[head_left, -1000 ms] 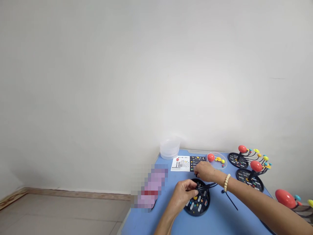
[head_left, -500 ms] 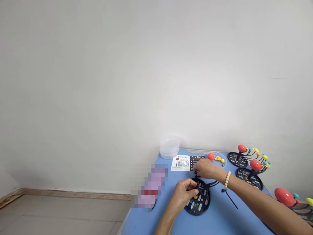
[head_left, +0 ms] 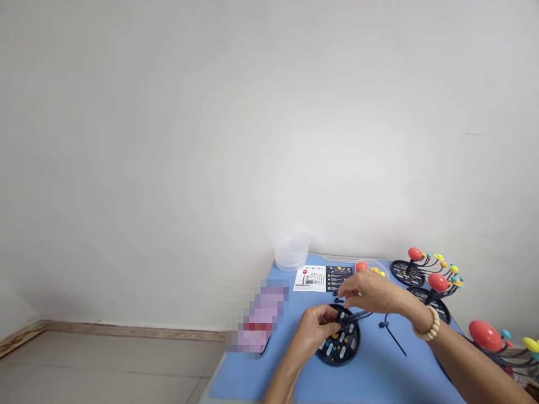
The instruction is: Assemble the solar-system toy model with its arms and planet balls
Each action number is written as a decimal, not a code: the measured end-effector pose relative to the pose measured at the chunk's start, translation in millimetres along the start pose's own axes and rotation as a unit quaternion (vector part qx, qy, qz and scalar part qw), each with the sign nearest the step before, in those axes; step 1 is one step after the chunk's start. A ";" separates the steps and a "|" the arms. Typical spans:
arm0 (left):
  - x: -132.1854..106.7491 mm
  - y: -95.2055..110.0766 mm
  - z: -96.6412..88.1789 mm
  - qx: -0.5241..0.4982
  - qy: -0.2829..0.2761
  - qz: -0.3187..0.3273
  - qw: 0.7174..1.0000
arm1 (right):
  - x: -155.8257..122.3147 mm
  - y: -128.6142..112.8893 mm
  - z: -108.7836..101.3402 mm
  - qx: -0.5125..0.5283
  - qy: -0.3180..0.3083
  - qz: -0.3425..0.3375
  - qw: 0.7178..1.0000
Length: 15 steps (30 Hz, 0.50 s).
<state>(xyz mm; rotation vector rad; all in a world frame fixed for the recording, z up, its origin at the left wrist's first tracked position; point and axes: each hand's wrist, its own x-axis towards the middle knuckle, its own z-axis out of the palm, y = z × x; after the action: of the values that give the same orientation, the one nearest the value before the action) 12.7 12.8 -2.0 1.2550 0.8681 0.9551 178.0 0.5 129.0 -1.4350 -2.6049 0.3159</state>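
My left hand (head_left: 315, 332) pinches the ends of several thin black curved rods (head_left: 356, 317) over the middle of a round black base (head_left: 338, 354) printed with planets and labels. The rods reach out to the right from its fingertips. Above the far side of that base is my right hand (head_left: 373, 290), wearing a bead bracelet, its fingers bent and drawn together. Whatever lies between them is too small to make out. Small black parts (head_left: 339, 299) lie on the table just under those fingertips. Right of the base rests a loose black rod with a knob end (head_left: 393, 338).
Behind the hands lies an instruction sheet (head_left: 311, 279), with a clear tub (head_left: 291, 255) at the back left. A clear dish holds red and yellow balls (head_left: 361, 267). Planet models (head_left: 438, 283) stand along the right. A blurred pink item (head_left: 265, 314) lies at the left table edge.
My right hand has moved back toward me and a little to the right, away from the sheet. My left hand keeps its pinch on the rods over the base.
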 end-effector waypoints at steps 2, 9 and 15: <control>-0.1 0.6 0.2 0.001 -0.004 -0.001 1.000 | -3.3 1.3 4.3 0.001 -0.001 0.007 1.000; -0.7 0.3 -0.6 0.011 -0.007 0.002 1.000 | -7.7 5.6 10.3 0.002 0.000 0.016 1.000; -1.0 -0.6 -1.2 0.021 -0.003 0.011 1.000 | -0.7 6.8 24.4 0.009 -0.011 -0.010 1.000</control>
<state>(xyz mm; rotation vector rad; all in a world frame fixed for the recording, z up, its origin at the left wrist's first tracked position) 11.2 12.3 -2.7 1.3050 0.8763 0.9538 178.2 0.7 103.7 -1.4071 -2.6247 0.3551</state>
